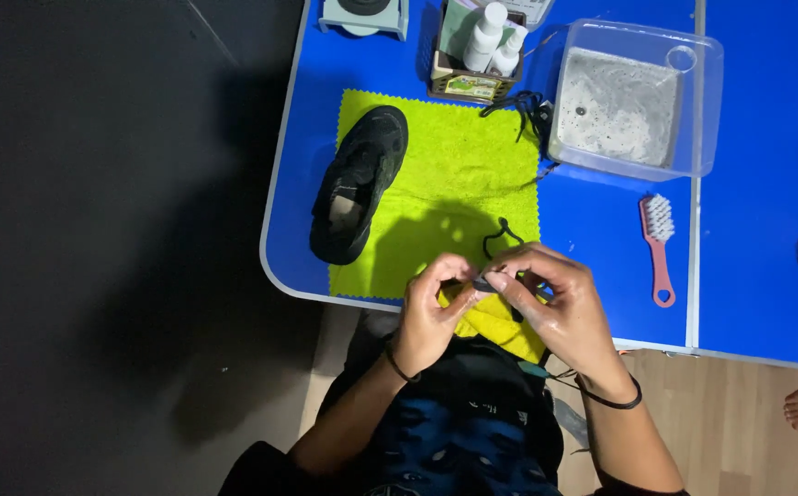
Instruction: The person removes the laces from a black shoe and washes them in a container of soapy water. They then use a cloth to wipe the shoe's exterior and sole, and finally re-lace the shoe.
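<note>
Hands meet over the near edge of the blue table. The left hand and right hand both pinch a black shoelace between them. Its loop runs away from the fingers, onto the yellow cloth.

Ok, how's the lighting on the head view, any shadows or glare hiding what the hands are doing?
Head view: light falls unevenly, with the left third nearly black. A shadow lies across the yellow-green cloth just above the left hand and right hand. The black lace they pinch stays readable. The black shoe loses detail. Mild sheen on the clear tub; no real blur.
</note>
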